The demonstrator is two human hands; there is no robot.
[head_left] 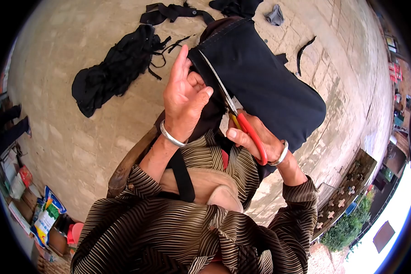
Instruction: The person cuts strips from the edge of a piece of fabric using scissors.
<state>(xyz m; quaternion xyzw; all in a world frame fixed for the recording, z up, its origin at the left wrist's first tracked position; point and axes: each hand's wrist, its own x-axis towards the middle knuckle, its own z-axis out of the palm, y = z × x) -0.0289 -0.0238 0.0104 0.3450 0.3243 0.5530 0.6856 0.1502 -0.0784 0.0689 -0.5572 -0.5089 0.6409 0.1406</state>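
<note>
Black cloth point(260, 77) is spread over the lap and knee, with a stitched edge near its top. My right hand point(255, 137) is closed on scissors point(250, 132) with red and yellow handles, whose blades point up and left along the cloth's left edge. To the left of the blades, my left hand point(187, 91) is raised, palm partly up, index finger stretched out and the other fingers curled; nothing shows held in it. A black strap point(182, 176) lies across the lap below.
On the floor lie a black cloth heap point(114, 68) at left, a black strip point(173, 13) at the top, a grey scrap point(275, 16) and a thin black strip point(303, 55). A person's feet point(16, 123) are at far left, above a colourful bag point(45, 219).
</note>
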